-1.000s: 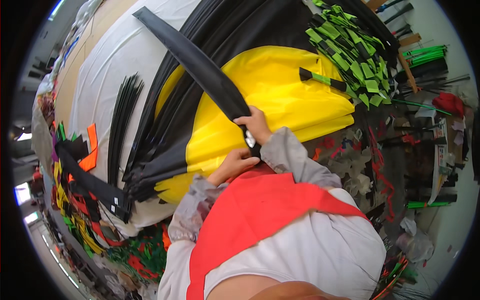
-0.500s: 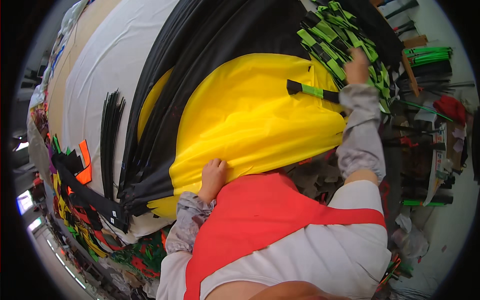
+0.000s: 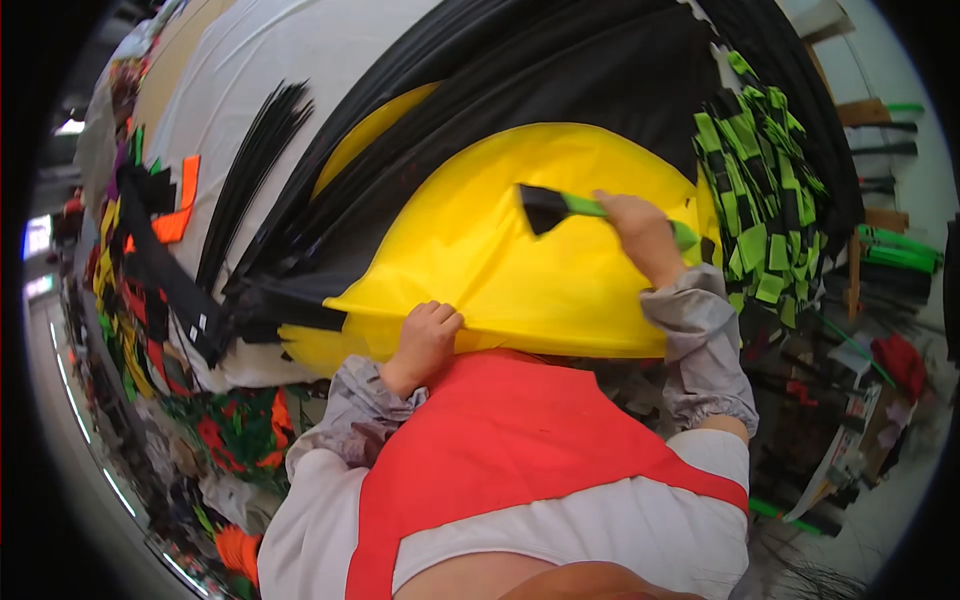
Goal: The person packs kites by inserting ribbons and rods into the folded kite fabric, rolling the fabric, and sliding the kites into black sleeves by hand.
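Observation:
A large yellow and black fabric piece point(image 3: 540, 270) lies spread over the table, its rounded yellow part nearest me. Fingers closed, my left hand point(image 3: 428, 338) grips the near yellow edge beside my red apron. Over the yellow area my right hand point(image 3: 643, 236) pinches a green and black fabric strip point(image 3: 546, 209). The strip's flared black end points left, and its other green end shows past my palm. Right of the yellow part, a heap of similar green and black strips point(image 3: 765, 190) rests on the black cloth.
Thin black rods point(image 3: 255, 165) lie bundled on the white cloth point(image 3: 225, 85) at the left. Beyond them are an orange strip point(image 3: 186, 200) and a black strap point(image 3: 165, 265). Shelves with green and black bundles point(image 3: 900, 255) stand to the right; coloured scraps are piled lower left.
My right hand has moved from the strip heap down and left, now holding a strip above the yellow fabric. My left hand stays at the near edge. The whole view has shifted.

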A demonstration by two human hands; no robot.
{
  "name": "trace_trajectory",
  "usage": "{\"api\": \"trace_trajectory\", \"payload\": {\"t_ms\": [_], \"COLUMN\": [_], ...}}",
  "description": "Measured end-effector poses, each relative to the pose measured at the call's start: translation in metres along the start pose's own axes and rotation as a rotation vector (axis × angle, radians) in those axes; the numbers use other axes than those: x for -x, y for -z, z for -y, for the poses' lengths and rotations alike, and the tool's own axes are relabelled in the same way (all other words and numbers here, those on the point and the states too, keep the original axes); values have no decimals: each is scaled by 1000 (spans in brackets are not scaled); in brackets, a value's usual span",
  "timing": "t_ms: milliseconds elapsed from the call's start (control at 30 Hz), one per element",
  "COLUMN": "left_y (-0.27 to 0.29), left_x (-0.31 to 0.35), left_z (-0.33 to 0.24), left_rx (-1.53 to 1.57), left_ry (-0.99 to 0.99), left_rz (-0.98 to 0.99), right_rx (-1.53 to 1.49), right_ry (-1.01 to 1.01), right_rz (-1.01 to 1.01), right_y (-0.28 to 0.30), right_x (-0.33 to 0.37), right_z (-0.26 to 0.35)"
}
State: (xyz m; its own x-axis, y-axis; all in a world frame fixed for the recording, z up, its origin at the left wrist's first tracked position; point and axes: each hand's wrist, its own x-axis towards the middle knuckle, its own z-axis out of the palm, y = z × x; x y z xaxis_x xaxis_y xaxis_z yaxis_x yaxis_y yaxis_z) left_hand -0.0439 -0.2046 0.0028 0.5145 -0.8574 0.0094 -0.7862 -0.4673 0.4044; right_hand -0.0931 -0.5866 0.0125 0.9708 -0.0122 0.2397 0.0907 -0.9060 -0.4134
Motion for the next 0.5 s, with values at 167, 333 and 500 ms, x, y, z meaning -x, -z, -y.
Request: {"api": "trace_trajectory", "payload": {"t_ms": [167, 333, 500], "left_y": [32, 89, 86], "left_x": [33, 105, 144], "left_z": [0, 17, 60], "left_rx": [117, 69, 42], "left_ry": [-54, 83, 316], "left_rz": [-187, -288, -267], "right_rx": [71, -129, -164], "right_ry": [195, 289, 468], "right_rz": [362, 891, 1106], "right_y": [-90, -161, -177], "right_x": [-47, -25, -111], "right_z": [70, 151, 207]}}
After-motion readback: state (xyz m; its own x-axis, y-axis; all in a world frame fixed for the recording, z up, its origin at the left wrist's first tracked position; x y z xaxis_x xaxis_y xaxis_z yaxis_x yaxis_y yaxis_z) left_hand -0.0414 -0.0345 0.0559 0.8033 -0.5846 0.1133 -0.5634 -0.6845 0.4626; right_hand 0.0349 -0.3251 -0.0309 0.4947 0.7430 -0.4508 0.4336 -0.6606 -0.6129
